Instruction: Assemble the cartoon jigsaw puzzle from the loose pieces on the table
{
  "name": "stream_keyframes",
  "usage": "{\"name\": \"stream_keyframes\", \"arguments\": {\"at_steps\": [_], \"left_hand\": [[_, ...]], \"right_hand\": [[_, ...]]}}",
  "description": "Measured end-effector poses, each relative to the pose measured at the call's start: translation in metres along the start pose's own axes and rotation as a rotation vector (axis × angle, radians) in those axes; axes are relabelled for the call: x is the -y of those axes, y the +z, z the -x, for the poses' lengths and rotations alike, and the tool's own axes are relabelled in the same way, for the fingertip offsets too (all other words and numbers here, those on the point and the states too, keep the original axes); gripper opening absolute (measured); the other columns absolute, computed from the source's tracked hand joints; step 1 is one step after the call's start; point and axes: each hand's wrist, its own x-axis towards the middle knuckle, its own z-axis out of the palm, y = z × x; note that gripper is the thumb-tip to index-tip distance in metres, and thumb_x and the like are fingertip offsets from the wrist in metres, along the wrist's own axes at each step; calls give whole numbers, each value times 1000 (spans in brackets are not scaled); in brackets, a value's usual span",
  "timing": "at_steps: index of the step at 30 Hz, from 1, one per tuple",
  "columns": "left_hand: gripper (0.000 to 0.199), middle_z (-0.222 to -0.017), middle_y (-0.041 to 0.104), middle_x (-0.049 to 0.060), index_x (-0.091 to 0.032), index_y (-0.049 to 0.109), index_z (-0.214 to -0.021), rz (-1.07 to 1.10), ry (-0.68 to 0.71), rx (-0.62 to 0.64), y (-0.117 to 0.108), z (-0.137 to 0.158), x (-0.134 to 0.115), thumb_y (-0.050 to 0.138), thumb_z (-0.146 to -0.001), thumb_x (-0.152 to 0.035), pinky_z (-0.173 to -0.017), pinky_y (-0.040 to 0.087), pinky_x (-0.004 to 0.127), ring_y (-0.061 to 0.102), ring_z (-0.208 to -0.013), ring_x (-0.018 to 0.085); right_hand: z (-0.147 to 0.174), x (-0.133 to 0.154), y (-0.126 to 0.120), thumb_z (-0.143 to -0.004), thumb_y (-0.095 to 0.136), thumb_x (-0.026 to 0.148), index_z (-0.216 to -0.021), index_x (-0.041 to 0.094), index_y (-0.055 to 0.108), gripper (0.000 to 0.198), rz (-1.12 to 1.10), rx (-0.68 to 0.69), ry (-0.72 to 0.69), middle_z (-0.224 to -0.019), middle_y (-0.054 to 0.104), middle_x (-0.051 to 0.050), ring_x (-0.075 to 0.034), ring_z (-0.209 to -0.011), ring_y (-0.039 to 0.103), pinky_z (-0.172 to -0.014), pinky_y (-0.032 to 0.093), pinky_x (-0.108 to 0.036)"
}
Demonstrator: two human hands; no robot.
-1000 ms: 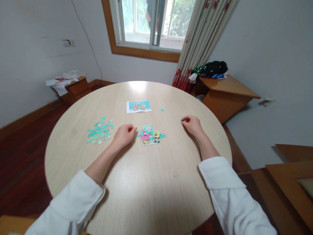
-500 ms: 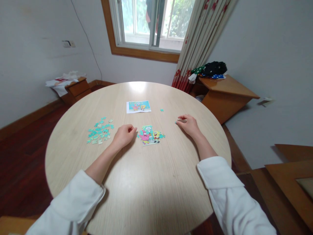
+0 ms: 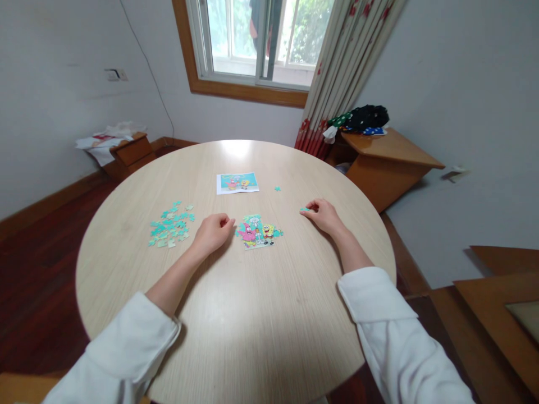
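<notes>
My right hand (image 3: 322,215) is closed in a pinch on a small teal puzzle piece (image 3: 304,210), low over the right part of the table. My left hand (image 3: 214,231) rests with curled fingers just left of the partly joined jigsaw puzzle (image 3: 256,233); anything inside those fingers is hidden. Pink and yellow cartoon figures show on the joined part. Farther left lies a pile of loose teal and pale puzzle pieces (image 3: 170,227). Behind the puzzle is a printed reference picture (image 3: 238,183) of the same figures. One loose teal piece (image 3: 277,189) lies to the right of that picture.
Everything lies on a round, light wood table (image 3: 269,320). Beyond it are a window, a flowered curtain (image 3: 326,84) and a wooden cabinet (image 3: 389,154) with dark cloth on top. A small drawer unit (image 3: 132,150) stands at the back left.
At my right fingertips, more of the teal piece shows, and the fingers have drawn closer together. My left hand stays beside the puzzle. The view has shifted slightly.
</notes>
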Motion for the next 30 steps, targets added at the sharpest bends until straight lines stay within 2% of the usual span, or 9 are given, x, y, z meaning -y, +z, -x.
{"name": "stream_keyframes", "arguments": {"at_steps": [7,17,25,30], "left_hand": [[31,-50,44,-2,-18,44,-51,8,-6,1,-1,0,0,44,-75,-39,-53,25,26,40,-52,13],[31,-49,44,-2,-19,43,-50,3,6,-5,-3,0,-1,45,-74,-39,-53,25,27,39,-51,12],[31,-50,44,-2,-19,43,-52,8,10,-7,-1,0,2,43,-74,-41,-53,25,27,39,-52,13],[32,-51,44,-2,-19,43,-52,-8,-4,7,-1,0,0,42,-74,-41,-53,25,27,39,-52,13]], "right_hand": [[4,5,2,-65,67,26,-67,16,61,12,-142,30,-39,-62,59,0,-12,-59,50,-61,40,-27],[3,9,9,-68,63,33,-76,15,66,20,-260,-25,-108,-66,63,-2,-13,-61,52,-62,43,-28],[4,16,14,-69,63,36,-78,14,70,24,-484,-47,-44,-80,70,-7,-17,-72,60,-71,49,-33],[6,24,15,-61,72,39,-75,15,68,28,-701,-6,67,-79,69,-6,-16,-71,62,-72,53,-34]]}}
